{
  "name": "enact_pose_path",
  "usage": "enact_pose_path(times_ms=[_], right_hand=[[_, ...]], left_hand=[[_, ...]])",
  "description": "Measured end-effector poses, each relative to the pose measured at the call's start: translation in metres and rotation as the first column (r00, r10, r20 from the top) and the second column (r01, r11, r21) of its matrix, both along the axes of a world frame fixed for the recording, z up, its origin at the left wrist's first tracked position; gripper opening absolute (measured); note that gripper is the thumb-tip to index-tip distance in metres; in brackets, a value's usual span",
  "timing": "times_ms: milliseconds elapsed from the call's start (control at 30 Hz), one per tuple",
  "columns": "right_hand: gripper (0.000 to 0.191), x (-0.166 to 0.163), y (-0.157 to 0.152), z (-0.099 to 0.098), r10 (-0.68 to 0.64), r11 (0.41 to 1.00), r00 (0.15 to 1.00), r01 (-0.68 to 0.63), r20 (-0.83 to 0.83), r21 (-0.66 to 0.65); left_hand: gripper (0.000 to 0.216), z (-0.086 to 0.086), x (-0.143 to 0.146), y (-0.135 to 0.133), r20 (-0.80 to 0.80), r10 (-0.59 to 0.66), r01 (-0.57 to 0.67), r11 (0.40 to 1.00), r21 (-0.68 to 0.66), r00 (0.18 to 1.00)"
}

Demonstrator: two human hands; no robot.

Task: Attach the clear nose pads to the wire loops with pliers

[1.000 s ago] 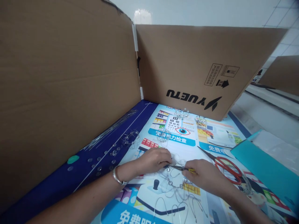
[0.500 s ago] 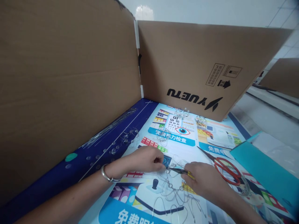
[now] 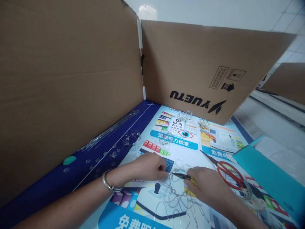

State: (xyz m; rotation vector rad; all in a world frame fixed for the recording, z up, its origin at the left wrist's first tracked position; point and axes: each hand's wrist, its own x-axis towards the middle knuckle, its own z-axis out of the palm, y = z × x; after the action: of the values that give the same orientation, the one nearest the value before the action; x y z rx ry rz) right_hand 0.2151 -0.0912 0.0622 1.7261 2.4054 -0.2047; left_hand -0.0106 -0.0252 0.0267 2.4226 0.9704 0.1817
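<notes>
My right hand [image 3: 204, 182] grips yellow-handled pliers [image 3: 182, 175] with dark pointed jaws aimed left. Their tip is at the upper left of a ring of thin wire and clear beads [image 3: 179, 192], whose loose wire ends fan out toward me. My left hand [image 3: 152, 166], a metal bangle [image 3: 110, 182] on its wrist, is closed in a pinch just left of the plier tip. It seems to pinch the wire beadwork at that edge, though the fingertips hide the exact spot. Whether the jaws are clamped on the wire is too small to tell.
Red-handled scissors [image 3: 230, 174] lie to the right, beside a roll of clear tape [image 3: 247, 190] and a teal folder [image 3: 269, 175]. More beaded wire pieces [image 3: 184, 117], loose beads [image 3: 114, 154] and straight wires [image 3: 109, 128] lie farther off. Cardboard walls [image 3: 190, 63] stand left and behind.
Both hands stay in nearly the same place around the beaded wire ring. The view has shifted slightly, and the pliers are turned a little, their tip still next to my left fingers.
</notes>
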Motion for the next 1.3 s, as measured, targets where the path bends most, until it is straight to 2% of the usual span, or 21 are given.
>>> enact_pose_path(times_ms=[500,867,1300], right_hand=[[0.026,0.0011,-0.0010,-0.0007,0.006,1.000,1.000,-0.006,0.009,0.000],[0.028,-0.0008,-0.0030,0.0038,0.008,1.000,1.000,-0.008,0.008,-0.008],[0.027,-0.0025,-0.0045,0.0043,0.012,1.000,1.000,-0.012,0.008,0.011]], left_hand=[[0.017,0.0036,0.0038,-0.0028,-0.044,0.067,-0.068,0.997,-0.034,0.997],[0.015,-0.0011,0.0027,-0.0028,-0.033,0.061,-0.061,0.998,-0.009,0.998],[0.019,0.0050,0.0043,-0.0022,-0.078,0.052,-0.061,0.991,-0.116,0.996]])
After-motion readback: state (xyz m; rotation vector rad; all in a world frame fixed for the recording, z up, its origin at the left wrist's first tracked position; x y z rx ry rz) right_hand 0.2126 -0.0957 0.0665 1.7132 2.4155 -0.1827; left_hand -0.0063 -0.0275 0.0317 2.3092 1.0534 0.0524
